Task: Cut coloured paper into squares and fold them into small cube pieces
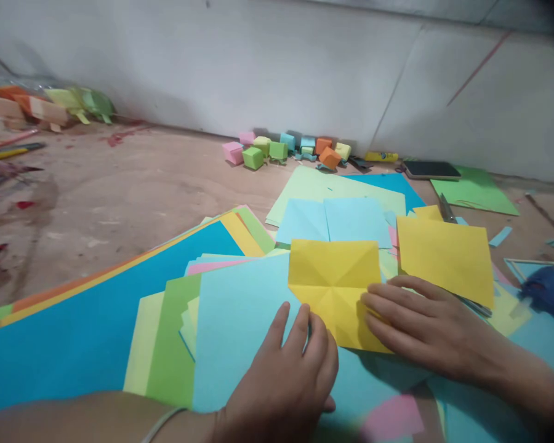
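A creased yellow sheet (330,264) lies on top of light blue paper (240,320), its folds crossing near the middle. My left hand (289,369) rests at the sheet's lower left edge, fingers slightly spread and bent, holding nothing. Flat on the sheet's right side lies my right hand (415,320), fingers extended, the fingertips touching the yellow surface. Beyond the right hand is a second yellow piece (445,255), partly over a scissors-like metal tool. A light blue folded sheet (355,221) sits just behind the creased one.
Stacked blue, green and orange sheets (120,314) spread at the left. Small folded paper cubes (277,151) line the wall, with a dark phone (431,170) and a yellow tube (381,157) to their right. Larger paper figures (50,111) stand at the far left.
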Demonstrator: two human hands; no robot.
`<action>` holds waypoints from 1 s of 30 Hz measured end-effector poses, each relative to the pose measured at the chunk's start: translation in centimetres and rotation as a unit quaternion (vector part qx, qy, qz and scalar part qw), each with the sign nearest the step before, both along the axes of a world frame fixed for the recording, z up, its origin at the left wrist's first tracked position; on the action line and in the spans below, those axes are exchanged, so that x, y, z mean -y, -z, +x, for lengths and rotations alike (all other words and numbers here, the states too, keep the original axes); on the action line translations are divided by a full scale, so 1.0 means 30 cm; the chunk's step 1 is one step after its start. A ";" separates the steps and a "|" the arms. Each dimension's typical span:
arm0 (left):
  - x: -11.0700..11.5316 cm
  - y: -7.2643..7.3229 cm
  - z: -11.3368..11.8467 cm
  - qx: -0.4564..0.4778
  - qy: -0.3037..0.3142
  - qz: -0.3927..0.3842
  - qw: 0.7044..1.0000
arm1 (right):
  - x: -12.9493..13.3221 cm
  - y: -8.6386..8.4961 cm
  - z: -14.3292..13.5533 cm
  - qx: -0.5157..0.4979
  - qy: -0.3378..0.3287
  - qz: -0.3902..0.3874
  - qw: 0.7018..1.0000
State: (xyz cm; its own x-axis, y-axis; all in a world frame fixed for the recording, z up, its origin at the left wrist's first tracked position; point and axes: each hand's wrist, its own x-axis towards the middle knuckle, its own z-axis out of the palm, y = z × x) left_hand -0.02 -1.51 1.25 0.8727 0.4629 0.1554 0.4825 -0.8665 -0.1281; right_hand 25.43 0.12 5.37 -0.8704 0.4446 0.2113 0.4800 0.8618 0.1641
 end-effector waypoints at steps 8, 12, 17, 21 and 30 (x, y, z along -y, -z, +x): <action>0.000 0.008 -0.004 0.019 0.031 0.023 0.999 | 0.004 0.024 -0.006 -0.046 -0.005 -0.145 0.988; 0.007 0.011 -0.004 0.007 0.028 0.025 0.999 | 0.012 0.021 -0.016 -0.062 -0.005 -0.151 0.987; 0.015 0.021 -0.013 0.020 0.027 0.045 0.998 | 0.002 0.035 -0.001 -0.064 0.000 -0.236 0.970; 0.022 0.028 -0.018 0.023 0.021 0.055 0.998 | -0.008 0.065 -0.015 -0.136 0.066 -0.245 0.958; 0.024 0.025 -0.015 0.009 0.011 0.057 0.998 | 0.000 0.160 -0.088 -0.174 0.199 -0.077 0.961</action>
State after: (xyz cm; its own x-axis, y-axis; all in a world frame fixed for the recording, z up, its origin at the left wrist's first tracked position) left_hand -0.48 -2.24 0.50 0.8787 0.4222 0.2227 0.4670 -0.8569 -0.2183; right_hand 22.80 0.13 0.58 -0.5135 0.7769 0.3644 0.7792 0.6000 -0.1811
